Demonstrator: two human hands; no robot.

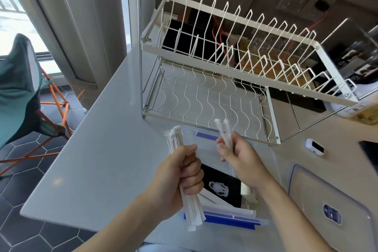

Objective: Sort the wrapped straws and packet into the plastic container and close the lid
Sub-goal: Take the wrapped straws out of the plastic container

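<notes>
Fingers of our left hand are wrapped tight around a bundle of straws; our right hand pinches two or three more straws, tips pointing up. Both hands hover above the open container, which sits on the table just in front of a wire rack. A black packet already lies inside. The lid rests to the right. We judge it best to lower the straws lengthwise, flat beside the packet, so the lid shuts cleanly. Our hands hide most of the container's walls, the right-hand straws are blurred, and the exact straw count is unclear.
</notes>
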